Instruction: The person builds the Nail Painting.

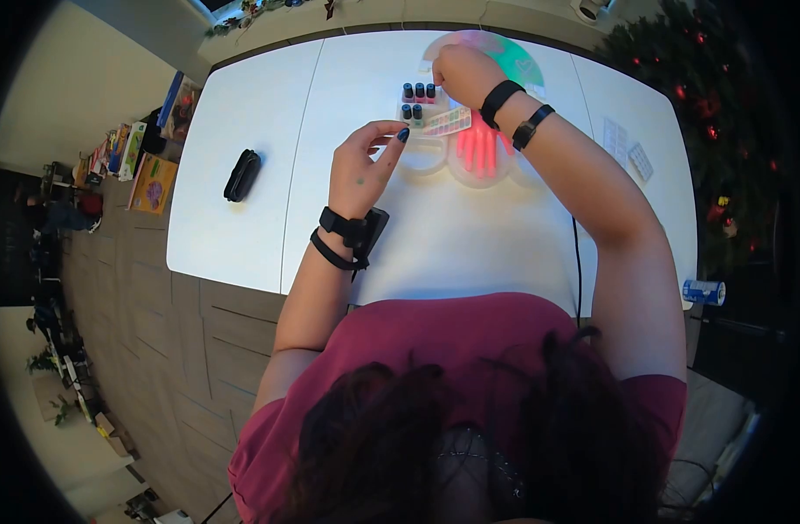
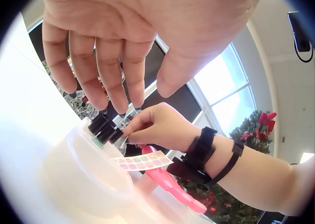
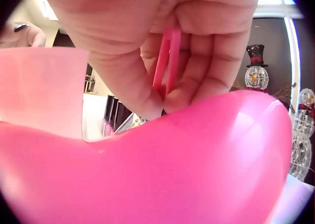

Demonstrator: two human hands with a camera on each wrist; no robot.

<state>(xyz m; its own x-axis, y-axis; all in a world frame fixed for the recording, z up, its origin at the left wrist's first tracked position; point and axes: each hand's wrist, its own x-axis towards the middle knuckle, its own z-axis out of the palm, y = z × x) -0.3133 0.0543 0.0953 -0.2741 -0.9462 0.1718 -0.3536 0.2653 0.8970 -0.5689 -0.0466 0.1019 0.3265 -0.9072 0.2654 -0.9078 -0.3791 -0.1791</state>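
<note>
My right hand (image 1: pixel 466 77) pinches pink tweezers (image 3: pixel 170 61) between thumb and fingers, their tips hidden behind the fingertips. It is beyond the pink model hand (image 1: pixel 480 150), beside several nail polish bottles (image 1: pixel 419 93) with dark caps. My left hand (image 1: pixel 358 170) hovers palm down with relaxed fingers apart, near the left end of a sheet of nail stickers (image 1: pixel 449 122). In the left wrist view nothing shows between the left fingers. The sticker sheet (image 2: pixel 142 162) slants over the pink model hand, its rows of coloured nail shapes facing up.
A white tray (image 1: pixel 428 168) sits in front of the bottles. Behind my right hand stands a round pink and green panel (image 1: pixel 524 63). White sheets (image 1: pixel 616 138) lie at the table's right, a black case (image 1: pixel 242 176) at its left. A blue can (image 1: pixel 703 292) is at the right edge.
</note>
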